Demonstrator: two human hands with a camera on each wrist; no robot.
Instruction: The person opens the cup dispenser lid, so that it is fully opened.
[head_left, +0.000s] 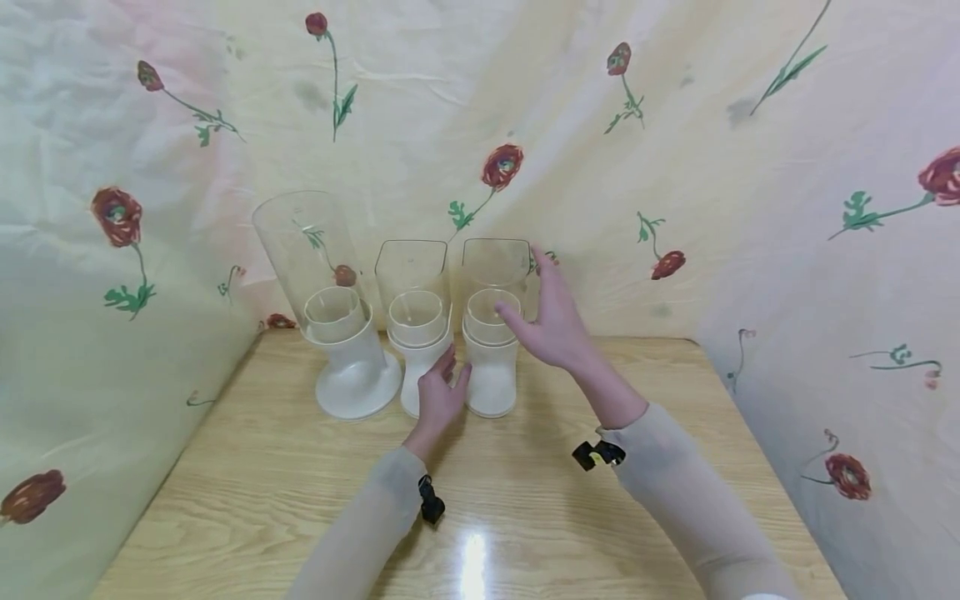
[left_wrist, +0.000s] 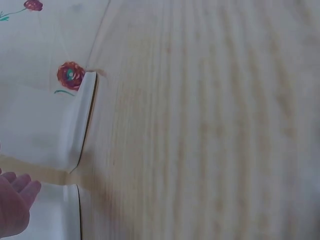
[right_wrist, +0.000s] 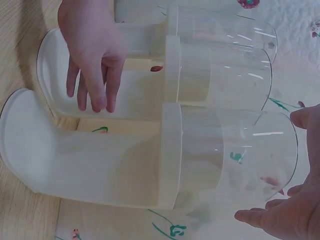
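Note:
Three white pedestal stands with clear plastic containers on top stand in a row against the cloth backdrop. My left hand [head_left: 442, 396], fingers extended, is at the right side of the middle stand [head_left: 412, 387]; whether it touches is hard to tell. My right hand [head_left: 558, 325] spreads thumb and fingers beside the clear container of the right stand [head_left: 491, 379]. In the right wrist view, thumb and fingers of the right hand [right_wrist: 295, 212] spread around the rim end of that clear container [right_wrist: 255, 150]; contact is unclear. Fingers of the left hand [left_wrist: 15, 205] show at the left wrist view's edge.
The left stand [head_left: 352, 375] carries a taller, wider round clear container [head_left: 307, 242]. All stand near the back edge of a wooden table [head_left: 510, 500]. Flowered cloth [head_left: 825, 292] encloses the back and both sides.

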